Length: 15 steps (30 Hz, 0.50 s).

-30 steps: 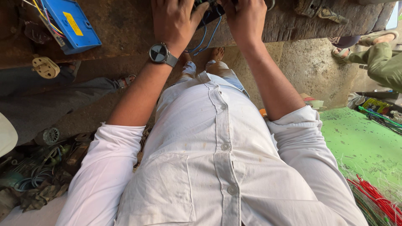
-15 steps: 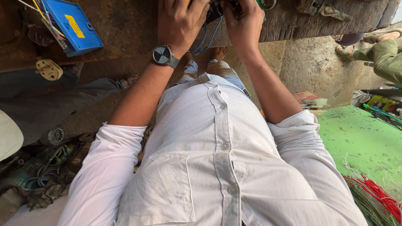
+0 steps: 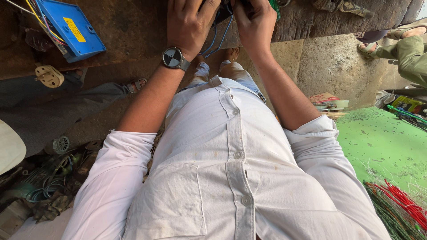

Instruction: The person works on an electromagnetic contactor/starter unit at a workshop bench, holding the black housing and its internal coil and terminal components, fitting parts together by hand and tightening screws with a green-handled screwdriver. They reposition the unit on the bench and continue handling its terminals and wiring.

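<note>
Both my hands are at the top edge of the view, at the front of a worn dark workbench (image 3: 133, 40). My left hand (image 3: 190, 24), with a round grey wristwatch (image 3: 173, 58) on the wrist, is closed over a small dark part (image 3: 222, 11) that the frame's top mostly cuts off. My right hand (image 3: 253, 22) grips the same part from the other side. Thin blue wires (image 3: 218, 40) hang from it between my hands. A bit of green (image 3: 274, 6) shows by my right fingers. My white shirt fills the lower view.
A blue box (image 3: 71, 29) with a yellow label and coloured wires lies at the bench's left, a cream plug (image 3: 49, 75) near it. Tangled cables and parts (image 3: 44, 186) lie at lower left. At right are a green mat (image 3: 382, 146), red and green wire bundles (image 3: 400, 209), and another person's sandalled leg (image 3: 409, 44).
My hands have come a little lower into view and the right hand has closed in nearer the left. Both stay on the dark wired part.
</note>
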Tool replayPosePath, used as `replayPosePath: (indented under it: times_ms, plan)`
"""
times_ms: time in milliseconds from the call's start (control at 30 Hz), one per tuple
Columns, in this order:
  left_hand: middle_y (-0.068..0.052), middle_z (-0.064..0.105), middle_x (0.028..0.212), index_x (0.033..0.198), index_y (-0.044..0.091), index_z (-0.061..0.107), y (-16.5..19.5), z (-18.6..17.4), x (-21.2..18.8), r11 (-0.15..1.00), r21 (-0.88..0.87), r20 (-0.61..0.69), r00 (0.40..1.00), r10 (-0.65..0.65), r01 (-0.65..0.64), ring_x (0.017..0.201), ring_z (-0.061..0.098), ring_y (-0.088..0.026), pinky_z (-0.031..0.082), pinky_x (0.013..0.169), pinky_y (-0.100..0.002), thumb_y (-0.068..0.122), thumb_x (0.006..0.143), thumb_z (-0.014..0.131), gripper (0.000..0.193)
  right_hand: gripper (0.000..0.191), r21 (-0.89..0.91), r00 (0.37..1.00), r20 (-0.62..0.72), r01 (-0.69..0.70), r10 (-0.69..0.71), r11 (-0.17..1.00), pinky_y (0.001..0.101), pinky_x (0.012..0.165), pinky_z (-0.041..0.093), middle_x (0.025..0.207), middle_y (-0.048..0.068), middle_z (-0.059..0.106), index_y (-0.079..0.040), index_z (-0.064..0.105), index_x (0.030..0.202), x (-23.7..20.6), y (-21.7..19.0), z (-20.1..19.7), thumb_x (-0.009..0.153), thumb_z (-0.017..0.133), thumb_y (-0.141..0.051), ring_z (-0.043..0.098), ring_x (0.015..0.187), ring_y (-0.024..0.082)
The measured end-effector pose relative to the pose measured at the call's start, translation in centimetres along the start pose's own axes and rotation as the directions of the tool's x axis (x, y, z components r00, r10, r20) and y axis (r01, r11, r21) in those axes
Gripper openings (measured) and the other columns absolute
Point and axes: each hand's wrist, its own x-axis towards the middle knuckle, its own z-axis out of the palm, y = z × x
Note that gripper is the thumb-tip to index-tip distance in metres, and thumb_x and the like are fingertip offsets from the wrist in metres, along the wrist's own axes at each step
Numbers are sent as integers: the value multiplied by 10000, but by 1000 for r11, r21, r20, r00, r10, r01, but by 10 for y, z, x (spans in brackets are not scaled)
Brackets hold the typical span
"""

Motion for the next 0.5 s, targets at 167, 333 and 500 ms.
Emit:
replayPosePath:
  times_ms: [167,333,500]
  plan:
    - [1,620,1248,1348,189,703,2,3,-2,1000,19,-24,1000,-9,9,1166,556,-270,499,1013,-465,106,1004,708,354,54,7,1000,2,-3,3,1000,244,587,478,726,29,694,-35,738,993,0,-2,0,987,784,-64,608,634,67]
    - [24,621,1238,1347,222,715,-2,9,-5,994,104,-22,1000,19,-17,1155,558,-251,508,1007,-452,81,999,704,376,48,-49,1000,7,28,-28,998,262,578,478,750,40,688,-42,743,993,-2,-3,0,992,785,-65,616,637,90]
    - [2,617,1153,1212,189,718,-4,16,-6,997,65,-72,997,-29,33,1073,571,-270,501,933,-469,207,1020,761,197,80,-136,998,17,63,-61,989,299,595,512,844,62,701,-47,717,1010,-3,3,-3,972,785,-68,661,674,154]
